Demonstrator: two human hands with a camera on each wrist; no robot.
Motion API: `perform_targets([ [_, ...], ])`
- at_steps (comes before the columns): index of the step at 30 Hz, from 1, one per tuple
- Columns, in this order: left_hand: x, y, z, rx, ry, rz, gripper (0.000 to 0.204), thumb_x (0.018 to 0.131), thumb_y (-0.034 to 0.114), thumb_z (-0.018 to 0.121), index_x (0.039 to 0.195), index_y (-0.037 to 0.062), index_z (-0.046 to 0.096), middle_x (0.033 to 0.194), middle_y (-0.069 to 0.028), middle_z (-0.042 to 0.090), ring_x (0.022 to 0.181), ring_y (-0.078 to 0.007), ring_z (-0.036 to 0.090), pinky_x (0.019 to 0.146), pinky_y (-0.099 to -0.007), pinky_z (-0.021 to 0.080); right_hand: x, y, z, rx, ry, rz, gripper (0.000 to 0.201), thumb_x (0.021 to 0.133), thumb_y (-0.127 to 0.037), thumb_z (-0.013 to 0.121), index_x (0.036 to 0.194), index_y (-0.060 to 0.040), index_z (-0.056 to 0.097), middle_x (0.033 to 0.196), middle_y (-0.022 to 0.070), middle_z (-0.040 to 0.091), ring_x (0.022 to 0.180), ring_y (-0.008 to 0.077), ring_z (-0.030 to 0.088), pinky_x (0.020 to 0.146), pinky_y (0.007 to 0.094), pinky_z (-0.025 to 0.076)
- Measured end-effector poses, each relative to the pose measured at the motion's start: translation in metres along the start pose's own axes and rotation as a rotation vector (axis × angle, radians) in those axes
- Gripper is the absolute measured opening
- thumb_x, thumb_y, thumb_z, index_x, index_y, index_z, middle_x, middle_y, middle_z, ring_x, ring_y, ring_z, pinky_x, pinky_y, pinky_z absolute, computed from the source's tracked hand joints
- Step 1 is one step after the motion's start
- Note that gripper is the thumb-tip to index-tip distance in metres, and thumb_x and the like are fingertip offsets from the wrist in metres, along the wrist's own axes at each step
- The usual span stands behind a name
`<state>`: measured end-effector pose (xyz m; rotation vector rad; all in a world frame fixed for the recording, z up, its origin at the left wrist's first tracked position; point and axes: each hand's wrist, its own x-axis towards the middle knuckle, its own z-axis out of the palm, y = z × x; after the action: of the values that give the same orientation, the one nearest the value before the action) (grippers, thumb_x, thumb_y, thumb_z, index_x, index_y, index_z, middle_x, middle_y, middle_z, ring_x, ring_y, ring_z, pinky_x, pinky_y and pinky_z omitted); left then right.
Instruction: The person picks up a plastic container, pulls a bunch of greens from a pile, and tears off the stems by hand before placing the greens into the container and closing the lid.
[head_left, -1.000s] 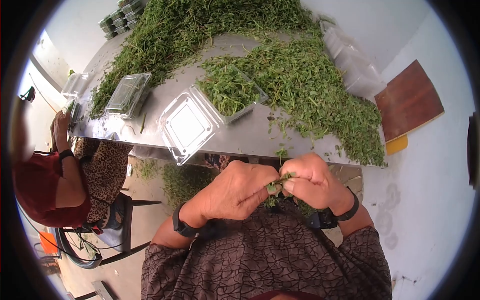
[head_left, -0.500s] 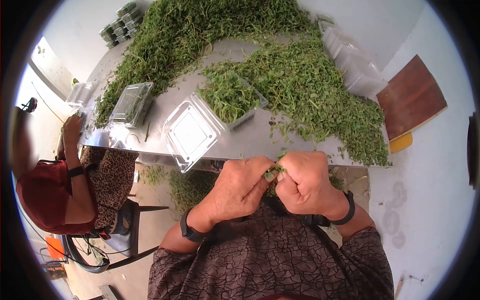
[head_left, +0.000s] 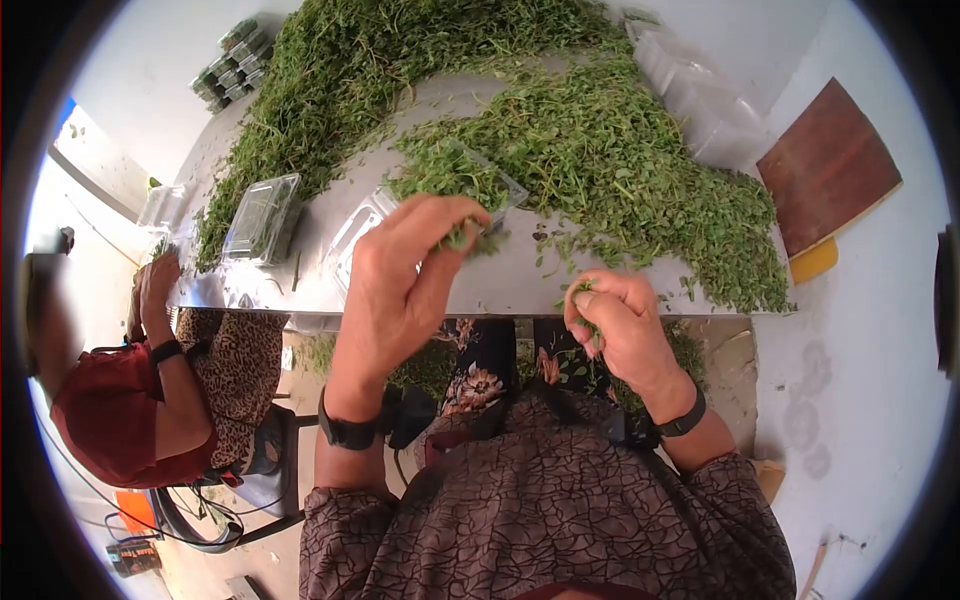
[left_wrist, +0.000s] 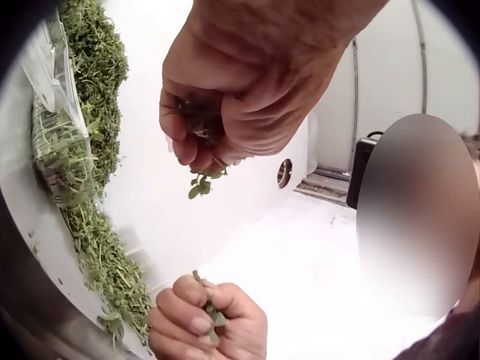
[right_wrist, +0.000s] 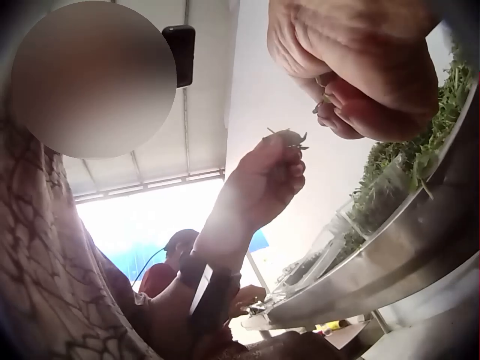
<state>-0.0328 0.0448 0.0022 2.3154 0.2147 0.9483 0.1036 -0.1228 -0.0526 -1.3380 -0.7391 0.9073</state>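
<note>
My left hand (head_left: 395,275) is raised over the near side of an open clear plastic clamshell box (head_left: 515,190), pinching a small bunch of leafy green sprigs (head_left: 458,238) between thumb and fingers. Leafy greens (head_left: 440,172) fill the box, and its lid (head_left: 345,235) lies folded back, partly hidden by that hand. Just off the table's front edge, my right hand (head_left: 625,325) curls round a leafy green stem (left_wrist: 212,311). In the right wrist view the bunch (right_wrist: 287,139) sticks out past the left fingertips.
Heaped greens (head_left: 600,150) spread over the metal table (head_left: 470,295). A closed filled box (head_left: 262,220) stands to the left, stacked boxes (head_left: 235,65) at the back left, empty clear containers (head_left: 690,95) at the right. Another person (head_left: 130,405) sits at the left.
The hands were together at the stems and have parted. The left hand has moved up and left to the open box with a bunch; the right stays near the table edge with a stem.
</note>
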Motion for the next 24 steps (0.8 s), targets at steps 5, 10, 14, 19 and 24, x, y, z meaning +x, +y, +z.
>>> perform_targets([
  [5,0.020,-0.026,0.010,0.226,-0.014,0.034,0.020,0.082,-0.001,0.053,0.100,0.0010,0.062,0.083,-0.0118,0.062,0.069,-0.0224,0.059,0.065,-0.0301,0.044,0.001,0.010,-0.007,-0.016,-0.049,0.001,0.023,0.088,-0.014,0.047,0.076,0.0008,0.059,0.060,0.0008,0.053,0.049,0.0036,0.041,0.043,0.0221,0.033],
  [10,0.025,-0.045,0.024,0.495,-0.108,0.048,0.027,0.081,0.008,0.062,0.107,0.0019,0.062,0.103,-0.0149,0.064,0.096,-0.0330,0.059,0.087,-0.0400,0.043,0.003,0.013,-0.013,-0.009,-0.028,0.007,0.023,0.088,-0.014,0.047,0.078,0.0016,0.059,0.059,0.0012,0.053,0.048,0.0034,0.041,0.042,0.0221,0.032],
  [14,0.017,-0.044,0.024,0.556,-0.050,0.045,0.038,0.077,0.011,0.068,0.114,0.0026,0.060,0.113,-0.0157,0.061,0.104,-0.0337,0.057,0.090,-0.0412,0.042,0.003,0.014,-0.015,-0.011,-0.042,0.022,0.021,0.087,-0.012,0.047,0.076,0.0020,0.058,0.064,0.0029,0.054,0.051,0.0048,0.044,0.042,0.0213,0.034],
  [19,0.012,-0.035,0.013,0.495,-0.008,-0.051,0.044,0.073,0.011,0.072,0.115,0.0051,0.061,0.118,-0.0166,0.058,0.109,-0.0346,0.055,0.092,-0.0428,0.043,0.005,0.014,-0.016,0.002,-0.060,0.037,0.020,0.086,-0.010,0.047,0.075,0.0024,0.058,0.069,0.0047,0.056,0.057,0.0064,0.049,0.044,0.0204,0.038],
  [24,0.012,-0.041,0.015,0.478,-0.044,0.037,0.029,0.073,0.008,0.071,0.102,0.0059,0.067,0.112,-0.0137,0.061,0.102,-0.0323,0.058,0.087,-0.0411,0.045,0.005,0.014,-0.012,-0.044,-0.064,-0.033,0.021,0.090,-0.009,0.047,0.077,0.0033,0.058,0.059,0.0000,0.052,0.055,0.0038,0.044,0.048,0.0237,0.033],
])
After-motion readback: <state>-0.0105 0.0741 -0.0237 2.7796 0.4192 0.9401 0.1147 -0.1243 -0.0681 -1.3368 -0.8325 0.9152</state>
